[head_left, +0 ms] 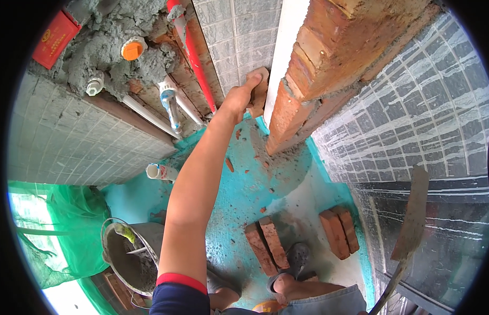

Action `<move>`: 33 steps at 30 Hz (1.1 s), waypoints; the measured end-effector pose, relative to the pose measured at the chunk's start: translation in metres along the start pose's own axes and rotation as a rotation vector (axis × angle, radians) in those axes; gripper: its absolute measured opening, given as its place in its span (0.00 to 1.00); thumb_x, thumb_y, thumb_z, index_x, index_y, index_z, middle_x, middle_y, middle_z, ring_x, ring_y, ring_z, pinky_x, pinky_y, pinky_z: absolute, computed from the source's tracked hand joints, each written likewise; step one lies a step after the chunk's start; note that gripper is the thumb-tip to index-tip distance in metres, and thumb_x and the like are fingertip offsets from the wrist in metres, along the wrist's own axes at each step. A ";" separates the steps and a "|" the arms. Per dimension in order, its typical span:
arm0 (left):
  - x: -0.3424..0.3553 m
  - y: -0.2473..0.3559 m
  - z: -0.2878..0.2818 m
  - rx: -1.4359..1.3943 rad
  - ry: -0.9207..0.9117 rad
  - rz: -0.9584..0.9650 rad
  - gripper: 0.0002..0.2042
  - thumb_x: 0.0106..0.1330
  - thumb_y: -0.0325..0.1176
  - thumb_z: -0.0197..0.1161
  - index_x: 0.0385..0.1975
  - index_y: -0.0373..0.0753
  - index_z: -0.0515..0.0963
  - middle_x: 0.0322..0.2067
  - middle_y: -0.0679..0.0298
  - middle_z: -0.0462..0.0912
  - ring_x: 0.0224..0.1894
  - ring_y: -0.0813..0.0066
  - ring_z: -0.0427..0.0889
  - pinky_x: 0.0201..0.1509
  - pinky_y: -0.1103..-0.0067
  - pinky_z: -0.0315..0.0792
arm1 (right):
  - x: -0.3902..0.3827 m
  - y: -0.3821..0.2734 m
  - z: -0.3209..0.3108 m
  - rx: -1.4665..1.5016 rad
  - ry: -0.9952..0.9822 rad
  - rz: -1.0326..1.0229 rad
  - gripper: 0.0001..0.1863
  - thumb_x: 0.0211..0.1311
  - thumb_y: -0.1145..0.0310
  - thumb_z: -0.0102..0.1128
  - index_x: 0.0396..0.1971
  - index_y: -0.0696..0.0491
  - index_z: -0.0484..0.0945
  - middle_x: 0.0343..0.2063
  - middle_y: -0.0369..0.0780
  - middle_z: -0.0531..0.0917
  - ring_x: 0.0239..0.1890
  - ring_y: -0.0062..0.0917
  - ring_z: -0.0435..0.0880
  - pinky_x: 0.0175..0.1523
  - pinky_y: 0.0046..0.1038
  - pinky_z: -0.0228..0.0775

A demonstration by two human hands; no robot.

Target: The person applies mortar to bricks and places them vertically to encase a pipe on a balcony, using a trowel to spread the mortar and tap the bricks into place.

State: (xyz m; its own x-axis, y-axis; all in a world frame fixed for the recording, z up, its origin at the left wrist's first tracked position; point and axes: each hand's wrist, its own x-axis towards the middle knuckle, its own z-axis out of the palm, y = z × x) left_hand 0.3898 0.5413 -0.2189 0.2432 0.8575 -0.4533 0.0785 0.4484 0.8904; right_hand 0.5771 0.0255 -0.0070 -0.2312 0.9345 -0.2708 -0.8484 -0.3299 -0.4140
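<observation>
My left hand [242, 100] is stretched far forward, its fingers wrapped round a piece of brick [260, 101]. It holds that piece between the grey tiled wall [239, 37] and the white strip beside the brick column [302, 89]. At the lower right a mortar-smeared trowel [410, 220] is raised, blade up, in front of the dark wall. Its thin shank runs down to the lower edge, where my right hand lies out of the picture.
Two pairs of bricks stand near my feet: one pair [267, 245] between them, another [339, 232] further right. A bucket of mortar [130, 257] is at the left. A cut white pipe [161, 171] rises from the turquoise floor. Red pipe [193, 58] and wet mortar [105, 47] lie far left.
</observation>
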 end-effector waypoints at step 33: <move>0.006 0.053 0.000 0.803 0.282 0.045 0.35 0.59 0.63 0.59 0.31 0.26 0.81 0.27 0.50 0.83 0.27 0.58 0.83 0.34 0.70 0.76 | 0.105 -0.042 -0.008 -1.066 0.143 0.548 0.17 0.70 0.62 0.51 0.51 0.58 0.69 0.26 0.40 0.79 0.28 0.24 0.79 0.33 0.26 0.68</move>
State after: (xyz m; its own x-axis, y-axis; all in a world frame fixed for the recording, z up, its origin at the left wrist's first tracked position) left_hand 0.3958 0.5701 -0.1745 0.0208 0.9486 -0.3157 0.7622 0.1893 0.6190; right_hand 0.5926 0.1364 -0.0249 -0.3254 0.6349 -0.7007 0.1803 -0.6858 -0.7051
